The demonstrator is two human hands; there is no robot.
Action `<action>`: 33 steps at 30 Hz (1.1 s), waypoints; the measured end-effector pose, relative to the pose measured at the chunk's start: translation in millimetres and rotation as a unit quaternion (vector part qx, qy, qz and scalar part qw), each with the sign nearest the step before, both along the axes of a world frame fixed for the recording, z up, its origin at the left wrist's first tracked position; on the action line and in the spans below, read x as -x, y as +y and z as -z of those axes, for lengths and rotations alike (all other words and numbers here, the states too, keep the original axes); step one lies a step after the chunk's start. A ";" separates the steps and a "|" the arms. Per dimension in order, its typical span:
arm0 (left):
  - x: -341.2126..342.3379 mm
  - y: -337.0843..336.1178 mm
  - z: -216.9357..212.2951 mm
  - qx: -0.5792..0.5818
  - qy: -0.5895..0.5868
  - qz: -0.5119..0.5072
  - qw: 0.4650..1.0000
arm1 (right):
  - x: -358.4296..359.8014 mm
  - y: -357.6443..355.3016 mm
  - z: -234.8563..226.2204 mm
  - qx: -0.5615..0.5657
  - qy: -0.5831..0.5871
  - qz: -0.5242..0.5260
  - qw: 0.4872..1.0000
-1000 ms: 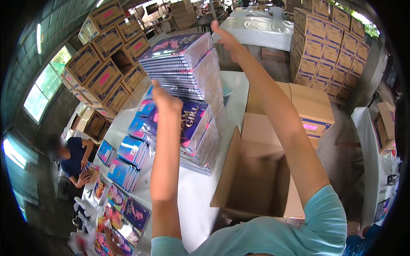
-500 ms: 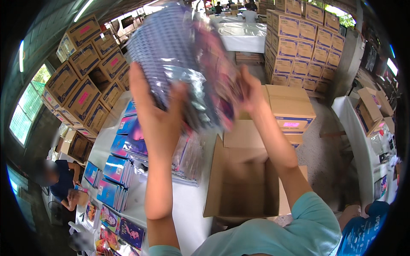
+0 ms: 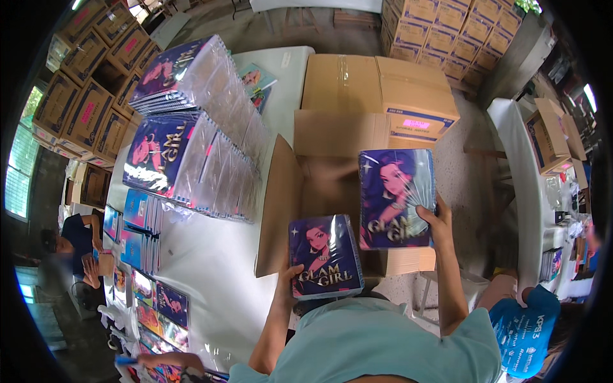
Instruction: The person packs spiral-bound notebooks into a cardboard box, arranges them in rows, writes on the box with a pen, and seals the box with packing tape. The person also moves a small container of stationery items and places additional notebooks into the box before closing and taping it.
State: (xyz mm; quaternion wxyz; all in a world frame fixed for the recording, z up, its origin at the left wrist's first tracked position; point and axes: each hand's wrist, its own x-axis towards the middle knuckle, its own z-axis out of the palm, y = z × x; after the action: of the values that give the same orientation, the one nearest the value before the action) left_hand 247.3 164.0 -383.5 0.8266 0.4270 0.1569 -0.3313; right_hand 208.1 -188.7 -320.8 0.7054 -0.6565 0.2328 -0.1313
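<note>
From the head view, your left hand [image 3: 288, 276] grips a wrapped stack of purple notebooks [image 3: 324, 256] by its lower left corner, while your right hand [image 3: 436, 220] clasps a second notebook stack [image 3: 394, 198] at its right edge. Both stacks hover over the open cardboard box [image 3: 332, 166], just right of the white table [image 3: 211, 268] with its taller notebook piles [image 3: 191, 153].

Two wrapped purple notebook stacks [image 3: 325, 256] [image 3: 396, 199], held upright above open carton [image 3: 332, 137].

concrete floor [image 3: 472, 172] beyond the fingers; stacked cardboard boxes [image 3: 447, 29] along the far wall; bright window [image 3: 19, 169] far left of them; white table [image 3: 211, 268] beside them
</note>
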 end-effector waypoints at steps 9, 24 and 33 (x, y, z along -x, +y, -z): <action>23.6 21.1 77.4 -0.006 0.071 -0.024 0.997 | -104.9 20.9 200.1 0.195 0.217 -0.091 0.952; -4.4 28.2 107.0 -0.043 0.164 -0.068 0.983 | -142.2 109.7 334.1 -0.330 0.349 -0.279 0.831; -39.1 -20.7 146.9 -0.429 -0.327 0.179 0.822 | -74.8 91.8 176.9 0.135 0.198 -0.128 0.962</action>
State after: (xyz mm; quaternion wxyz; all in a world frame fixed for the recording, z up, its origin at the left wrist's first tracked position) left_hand 286.4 143.3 -530.4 0.4886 0.8426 -0.0759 -0.2134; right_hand 282.9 -96.9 -497.7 0.5608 -0.7828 0.2624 0.0624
